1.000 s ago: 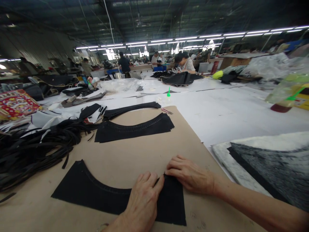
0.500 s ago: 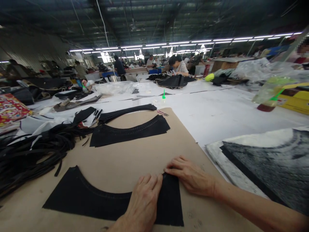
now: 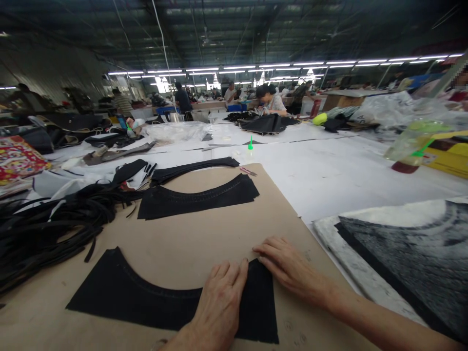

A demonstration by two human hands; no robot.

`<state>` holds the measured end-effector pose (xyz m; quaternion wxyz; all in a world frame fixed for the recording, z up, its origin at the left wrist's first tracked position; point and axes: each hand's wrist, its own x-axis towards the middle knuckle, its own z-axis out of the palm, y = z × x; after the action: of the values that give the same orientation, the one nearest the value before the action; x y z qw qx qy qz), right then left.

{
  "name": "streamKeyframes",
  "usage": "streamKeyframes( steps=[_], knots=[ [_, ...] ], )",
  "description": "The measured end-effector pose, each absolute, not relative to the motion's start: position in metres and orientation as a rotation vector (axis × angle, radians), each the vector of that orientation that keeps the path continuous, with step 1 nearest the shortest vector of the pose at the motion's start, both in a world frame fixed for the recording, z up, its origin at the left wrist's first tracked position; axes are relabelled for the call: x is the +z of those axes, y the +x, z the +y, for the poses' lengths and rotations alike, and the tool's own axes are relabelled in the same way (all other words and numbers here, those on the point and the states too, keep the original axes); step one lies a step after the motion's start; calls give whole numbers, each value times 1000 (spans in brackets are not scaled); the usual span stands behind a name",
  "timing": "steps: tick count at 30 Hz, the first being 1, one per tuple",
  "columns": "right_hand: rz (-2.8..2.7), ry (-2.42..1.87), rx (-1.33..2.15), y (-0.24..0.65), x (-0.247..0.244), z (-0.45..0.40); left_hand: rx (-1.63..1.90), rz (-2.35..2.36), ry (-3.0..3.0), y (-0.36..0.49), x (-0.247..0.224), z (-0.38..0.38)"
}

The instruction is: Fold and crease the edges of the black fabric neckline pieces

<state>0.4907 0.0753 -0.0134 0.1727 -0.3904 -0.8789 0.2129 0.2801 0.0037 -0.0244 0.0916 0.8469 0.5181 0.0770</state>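
A curved black fabric piece (image 3: 157, 306) lies flat on a brown board right in front of me. My left hand (image 3: 220, 303) rests across it, right of its middle, with the fingers stretched forward over the curved edge. At the piece's upper right corner is my right hand (image 3: 290, 268), its fingers extended and slightly apart; its thumb side touches or nearly touches that corner. What lies beneath the left palm is hidden. Farther up the board sit another curved black piece (image 3: 199, 195) with a stitched-looking edge and a stack of similar pieces (image 3: 193, 167).
Black strips (image 3: 47, 234) heap up on the left. Small thread snips (image 3: 248, 171) lie near the far edge of the brown board (image 3: 215, 231). Beyond stands a green-tipped bottle (image 3: 250, 144). On the right are a dusty grey-black panel (image 3: 405, 253) and a bottle of dark red liquid (image 3: 407, 163).
The right hand's fingers have lifted slightly and loosened at the piece's corner. The left hand keeps nearly the same place. The view has shifted a little.
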Motion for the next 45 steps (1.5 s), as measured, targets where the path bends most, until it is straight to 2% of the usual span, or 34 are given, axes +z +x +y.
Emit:
streamKeyframes(
  steps=[9, 14, 20, 25, 30, 40, 45],
  knots=[
    [-2488, -1318, 691, 472, 3, 65, 514, 1661, 2060, 282, -16, 5],
    [-2270, -1328, 1047, 468, 9, 66, 585, 1578, 1784, 275, -8, 17],
    [-2011, -1228, 1590, 470, 10, 62, 565, 1179, 1301, 258, 2, 26],
    [-1700, -1213, 1766, 466, 18, 38, 506, 996, 1140, 250, 12, 23],
    [-1331, -1226, 1801, 461, 23, 16, 629, 944, 1236, 253, 17, 15],
    [-1191, -1299, 1729, 455, 22, -3, 664, 1059, 1435, 260, 15, 8],
    [-1225, -1274, 1659, 453, 16, -3, 1021, 1239, 1990, 265, 26, -2]
  ],
)
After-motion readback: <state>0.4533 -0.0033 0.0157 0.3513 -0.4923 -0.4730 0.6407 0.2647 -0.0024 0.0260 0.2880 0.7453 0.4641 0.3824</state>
